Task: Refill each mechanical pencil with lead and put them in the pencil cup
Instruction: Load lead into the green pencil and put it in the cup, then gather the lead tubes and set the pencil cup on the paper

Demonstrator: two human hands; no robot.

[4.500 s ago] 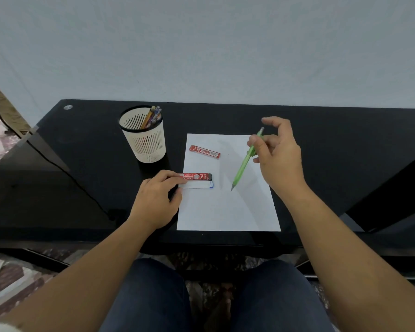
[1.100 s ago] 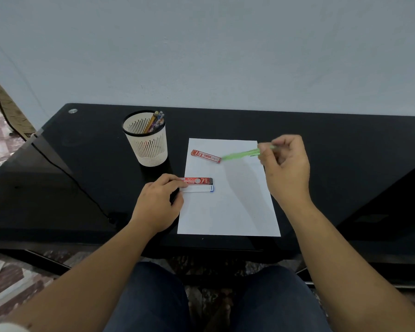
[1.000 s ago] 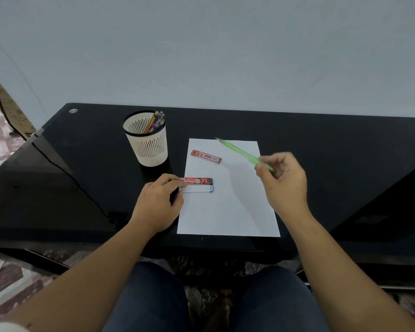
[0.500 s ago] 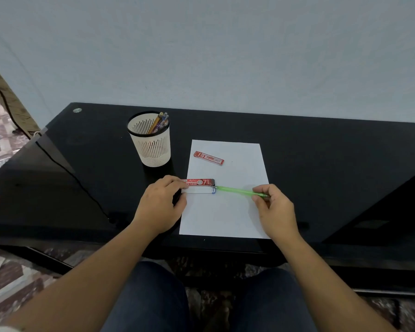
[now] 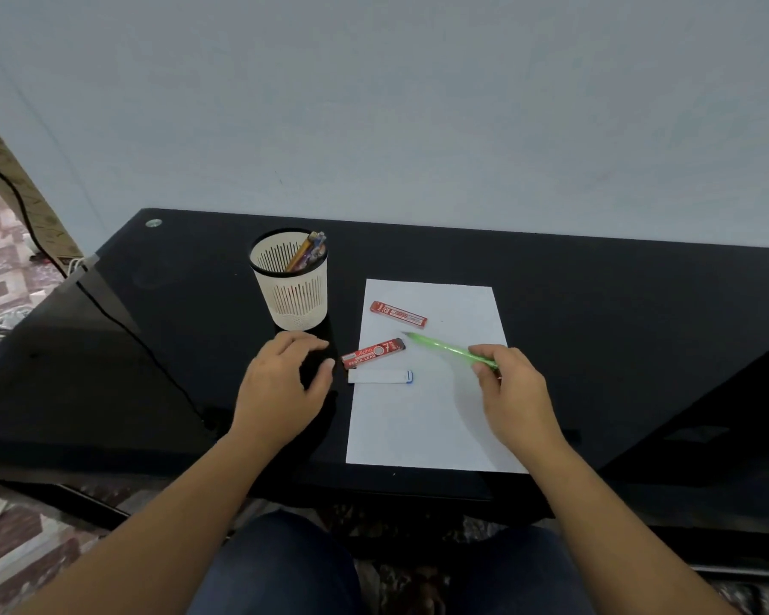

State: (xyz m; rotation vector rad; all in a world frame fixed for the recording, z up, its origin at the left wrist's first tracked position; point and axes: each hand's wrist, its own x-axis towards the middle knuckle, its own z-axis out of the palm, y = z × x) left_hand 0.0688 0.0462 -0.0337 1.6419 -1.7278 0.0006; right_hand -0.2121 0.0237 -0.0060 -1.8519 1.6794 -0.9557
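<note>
My right hand point(image 5: 513, 392) pinches a green mechanical pencil point(image 5: 447, 349) by its rear end, tip pointing left over the white paper sheet point(image 5: 431, 419). Just left of the tip lies a red lead case point(image 5: 374, 353), tilted, with a white case point(image 5: 380, 376) with a blue end below it. A second red lead case point(image 5: 398, 314) lies farther back on the paper. My left hand point(image 5: 285, 383) rests on the black desk left of the cases, fingers loosely curved, holding nothing. The white slotted pencil cup point(image 5: 291, 284) stands behind it and holds several pencils.
The black glossy desk point(image 5: 596, 312) runs to a pale wall. A dark cable point(image 5: 121, 321) crosses its left side. The desk's front edge is close to my knees, and patterned floor shows at the left.
My left hand has let go of the red lead case and pulled left; the case now lies tilted. My right hand has lifted the green pencil slightly, its tip moved up-right of the cases.
</note>
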